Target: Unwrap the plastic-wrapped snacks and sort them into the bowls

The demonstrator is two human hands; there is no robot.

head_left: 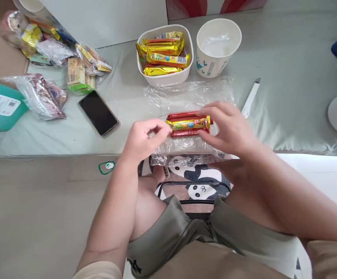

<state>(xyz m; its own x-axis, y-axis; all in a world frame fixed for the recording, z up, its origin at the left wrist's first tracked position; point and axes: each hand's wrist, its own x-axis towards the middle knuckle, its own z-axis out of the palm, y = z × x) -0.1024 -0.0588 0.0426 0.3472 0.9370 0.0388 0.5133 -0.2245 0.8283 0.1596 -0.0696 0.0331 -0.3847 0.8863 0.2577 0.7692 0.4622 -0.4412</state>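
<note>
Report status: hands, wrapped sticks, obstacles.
Left hand at left end of yellow stick, right hand at its right end; grips unclear. Yellow stick between red sticks, over clear film. White cutter beside right hand, off the sticks.

Our left hand [145, 140] curls, thumb and forefinger close together; our right hand [229, 126] arches, thumb set apart from its fingers, both bare forearms [111, 209] stretched forward.

I wear a tan top [182, 263] with short, loose sleeves [98, 271], and grey-green shorts [255, 228] with a matching drawstring [213, 229] and a dark lettered logo [135, 266] on the left side.
</note>
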